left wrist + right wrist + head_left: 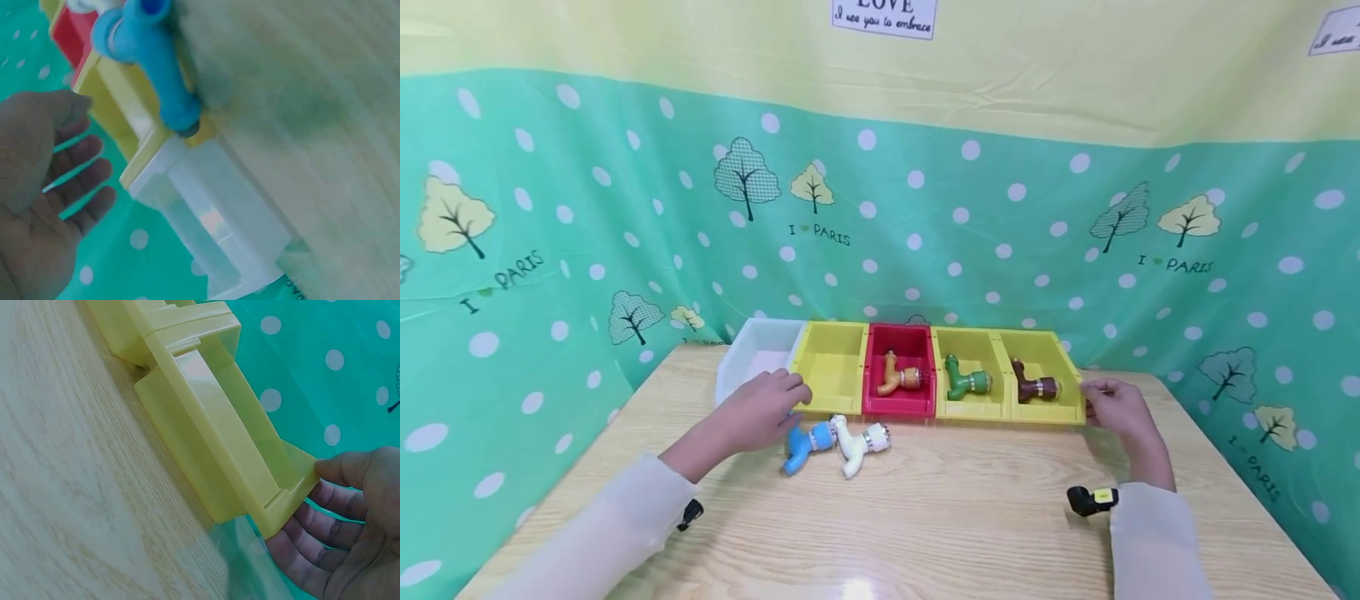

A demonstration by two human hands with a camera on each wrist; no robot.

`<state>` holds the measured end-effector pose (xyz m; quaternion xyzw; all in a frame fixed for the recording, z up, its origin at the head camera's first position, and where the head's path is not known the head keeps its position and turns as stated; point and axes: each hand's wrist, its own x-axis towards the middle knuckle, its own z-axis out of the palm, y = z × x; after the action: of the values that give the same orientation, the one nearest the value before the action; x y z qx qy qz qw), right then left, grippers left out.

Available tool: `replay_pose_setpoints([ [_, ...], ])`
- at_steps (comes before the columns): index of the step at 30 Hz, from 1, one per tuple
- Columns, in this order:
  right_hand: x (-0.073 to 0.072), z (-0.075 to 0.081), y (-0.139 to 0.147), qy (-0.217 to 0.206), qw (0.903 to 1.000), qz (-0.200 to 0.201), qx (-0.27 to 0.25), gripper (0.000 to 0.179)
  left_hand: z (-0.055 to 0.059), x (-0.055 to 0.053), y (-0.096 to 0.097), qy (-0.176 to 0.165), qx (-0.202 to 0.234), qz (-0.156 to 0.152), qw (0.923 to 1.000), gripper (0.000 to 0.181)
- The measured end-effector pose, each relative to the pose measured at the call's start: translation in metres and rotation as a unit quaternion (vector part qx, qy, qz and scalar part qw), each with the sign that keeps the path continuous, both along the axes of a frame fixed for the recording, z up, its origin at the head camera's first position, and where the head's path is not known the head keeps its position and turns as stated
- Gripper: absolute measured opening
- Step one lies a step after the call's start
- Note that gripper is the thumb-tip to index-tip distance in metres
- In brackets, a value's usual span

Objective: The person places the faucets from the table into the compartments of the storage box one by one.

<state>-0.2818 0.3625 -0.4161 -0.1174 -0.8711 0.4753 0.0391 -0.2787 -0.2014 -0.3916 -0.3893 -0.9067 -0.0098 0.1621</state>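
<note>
My left hand (766, 410) hovers by the front of the white bin (772, 336) and the left yellow bin (831, 367), its fingers loosely bent around nothing. Just under it on the table lies a blue faucet (808, 442), partly covered by the hand, and beside that a white faucet (857, 442). At the other end of the row, my right hand (1122, 410) pinches the outer side edge of the rightmost yellow bin (212, 444) between thumb and fingers. That bin holds a brown faucet (1036, 387).
An orange faucet (898, 377) lies in the red bin (898, 408), and a green faucet (967, 380) in the yellow bin (973, 409) right of it. The joined bins stand along the back of the wooden table (925, 517), before a green dotted cloth (917, 208).
</note>
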Motion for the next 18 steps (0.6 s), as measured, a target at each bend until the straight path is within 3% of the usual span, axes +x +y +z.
replay_pose_setpoints([
  [4,0.0,0.0,-0.001,-0.001,1.0,-0.003,0.001,0.047,-0.009,0.001,-0.002,-0.015,0.001,-0.041,0.9991,0.016],
  [10,0.001,0.0,-0.004,-0.003,0.9999,-0.01,0.01,0.048,-0.023,0.0,-0.011,-0.081,0.005,-0.087,0.9929,0.015],
  [14,0.001,0.0,-0.005,-0.001,0.9998,-0.011,0.015,0.048,-0.028,0.001,-0.014,-0.118,-0.007,-0.09,0.9889,0.015],
  [18,0.001,-0.001,-0.004,0.002,0.9998,-0.008,0.019,0.047,-0.03,0.002,-0.015,-0.129,-0.034,-0.089,0.987,0.017],
])
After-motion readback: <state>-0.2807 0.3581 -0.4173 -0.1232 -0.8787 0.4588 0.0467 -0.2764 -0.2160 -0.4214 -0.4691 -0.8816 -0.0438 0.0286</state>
